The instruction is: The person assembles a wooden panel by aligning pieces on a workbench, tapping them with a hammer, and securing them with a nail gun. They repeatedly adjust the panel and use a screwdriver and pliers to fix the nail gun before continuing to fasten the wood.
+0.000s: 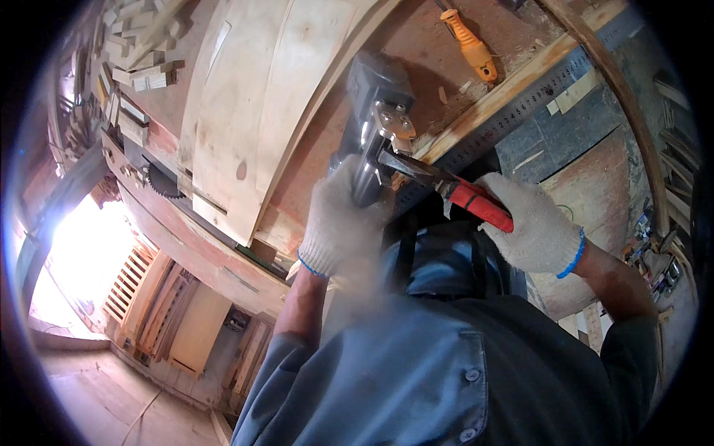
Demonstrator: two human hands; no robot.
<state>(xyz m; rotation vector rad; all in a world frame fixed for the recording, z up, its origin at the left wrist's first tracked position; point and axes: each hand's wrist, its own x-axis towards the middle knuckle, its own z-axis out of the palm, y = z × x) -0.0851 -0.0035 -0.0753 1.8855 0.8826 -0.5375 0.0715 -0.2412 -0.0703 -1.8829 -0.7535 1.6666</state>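
Note:
My left hand (341, 219), in a white knitted glove with a blue cuff, is closed around a dark grey metal tool (378, 82). This tool has a boxy body and a shiny bolted bracket; its exact kind does not show. Red-handled pliers (480, 204) are gripped in my right hand (537, 223), gloved likewise. Their metal jaws reach the tool beside the bracket; whether they clamp anything there is unclear. Haze blurs the lower part of my left glove.
An orange-handled tool (470, 46) lies on the bench beyond a long steel ruler (513, 111). At left, a toothed circular saw blade (160, 182) sticks up near pale wooden boards (245, 111). Offcuts (137, 44) are heaped at the far left.

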